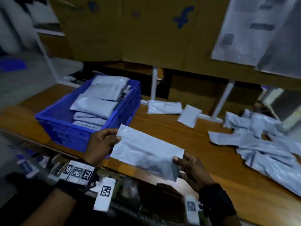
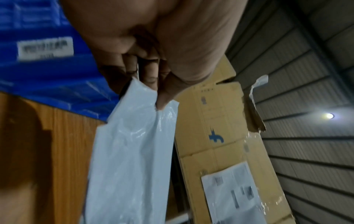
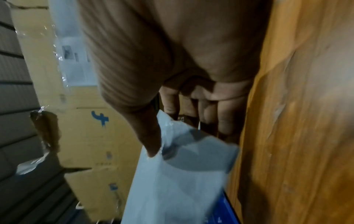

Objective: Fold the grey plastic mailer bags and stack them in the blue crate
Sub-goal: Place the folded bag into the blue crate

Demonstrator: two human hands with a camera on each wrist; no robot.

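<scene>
I hold a grey mailer bag (image 1: 146,150) stretched in the air above the table's near edge. My left hand (image 1: 104,144) pinches its left end between thumb and fingers, and the left wrist view shows the bag (image 2: 130,159) hanging from that hand (image 2: 153,84). My right hand (image 1: 187,165) pinches the bag's lower right corner; in the right wrist view the thumb presses on the bag (image 3: 182,181). The blue crate (image 1: 53,121) stands to the left on the table, with folded grey bags (image 1: 96,103) stacked inside.
A loose heap of unfolded grey bags (image 1: 263,144) covers the right of the wooden table (image 1: 171,128). Two folded bags (image 1: 164,107) lie at the back. Large cardboard boxes (image 1: 146,30) stand behind on white supports.
</scene>
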